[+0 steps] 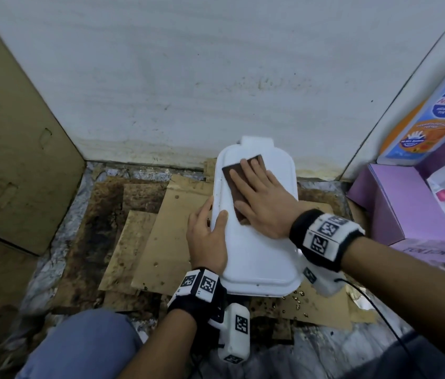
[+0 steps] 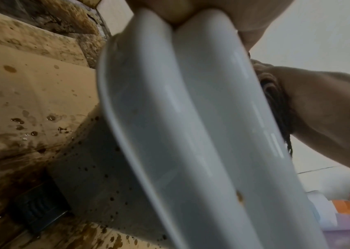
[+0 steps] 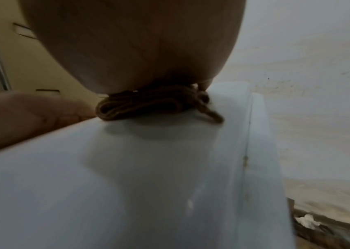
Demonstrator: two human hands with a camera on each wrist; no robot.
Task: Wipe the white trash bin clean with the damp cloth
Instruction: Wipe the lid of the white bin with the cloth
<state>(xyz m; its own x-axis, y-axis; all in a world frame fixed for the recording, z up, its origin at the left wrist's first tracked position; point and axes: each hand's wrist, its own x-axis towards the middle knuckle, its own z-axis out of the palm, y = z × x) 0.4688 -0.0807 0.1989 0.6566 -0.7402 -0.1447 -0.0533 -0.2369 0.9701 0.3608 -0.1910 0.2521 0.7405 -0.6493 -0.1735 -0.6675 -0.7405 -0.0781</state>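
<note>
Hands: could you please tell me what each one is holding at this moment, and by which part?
The left hand grips the bin by its left rim. The right hand lies flat on the cloth, pressing it on the lid, not gripping.

Stained white wall [image 1: 188, 64], soiled cardboard [image 1: 161, 236] over perhaps marble floor [image 1: 325, 348]

Most of the cloth [image 1: 239, 184] sits under the right hand [image 1: 263, 199], so its full shape is hidden. Bin [image 1: 259, 242] body is hidden below its lid in head view. Box [image 1: 432, 124] label txt too blurry to read, cut off at the edge.
</note>
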